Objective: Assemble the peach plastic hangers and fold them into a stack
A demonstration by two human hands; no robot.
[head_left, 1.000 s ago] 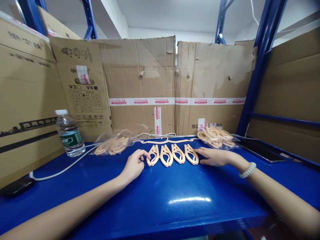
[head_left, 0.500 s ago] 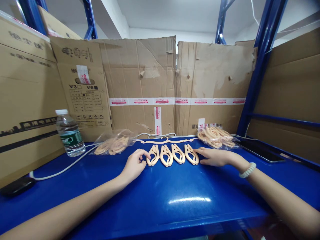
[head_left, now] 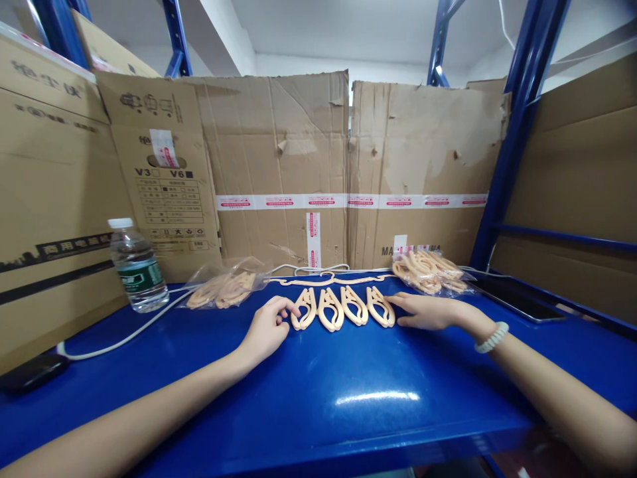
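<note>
Several folded cream-coloured travel hangers lie in a row on the blue tabletop (head_left: 318, 385). My left hand (head_left: 267, 325) is at the left end, fingers loosely bent and thumb apart, with a fingertip against the leftmost folded hanger (head_left: 303, 326). At the other end, my right hand (head_left: 428, 312) lies low with its fingers stretched out, their tips at the edge of the rightmost folded hanger (head_left: 374, 313). Neither hand grips anything. Behind the row, an unfolded hanger (head_left: 343, 281) lies with its hook toward the back.
Clear bags of folded hangers lie at the left (head_left: 229, 290) and the right (head_left: 428, 271). A water bottle (head_left: 139, 272), a white cable (head_left: 134, 336) and a black device (head_left: 34, 372) are left; a dark tablet or phone (head_left: 517, 299) lies right. Cardboard (head_left: 279, 159) walls the back.
</note>
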